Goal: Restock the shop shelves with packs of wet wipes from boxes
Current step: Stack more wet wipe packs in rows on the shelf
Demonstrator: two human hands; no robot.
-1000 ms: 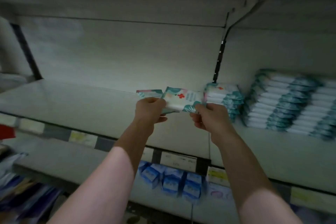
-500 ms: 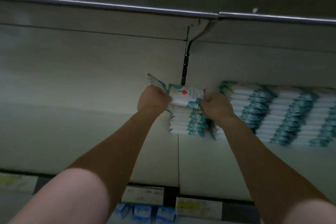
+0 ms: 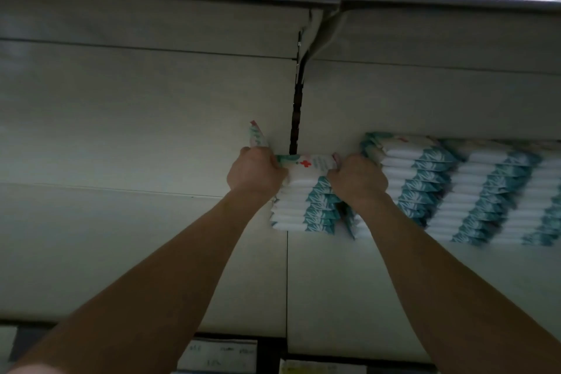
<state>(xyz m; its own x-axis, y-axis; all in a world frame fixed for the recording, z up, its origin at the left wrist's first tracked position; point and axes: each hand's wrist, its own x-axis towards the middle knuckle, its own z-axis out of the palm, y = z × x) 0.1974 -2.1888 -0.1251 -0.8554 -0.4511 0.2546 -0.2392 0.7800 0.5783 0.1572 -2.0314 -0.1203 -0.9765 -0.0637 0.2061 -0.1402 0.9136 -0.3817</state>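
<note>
The top pack (image 3: 306, 164) lay flat at frame centre, long axis running left to right, on a stack (image 3: 303, 206) of wipes. The left hand (image 3: 255, 171) curled round its left end and also held a second pack (image 3: 256, 136), tilted upward. The right hand (image 3: 358, 181) gripped its right end. The shelf (image 3: 151, 252) carried more stacks (image 3: 485, 191) at right.

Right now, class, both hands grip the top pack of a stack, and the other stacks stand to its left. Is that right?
One detail is wrong. In the head view the left hand and right hand do grip the top pack of the stack, but the other stacks stand to its right, not left.
</note>
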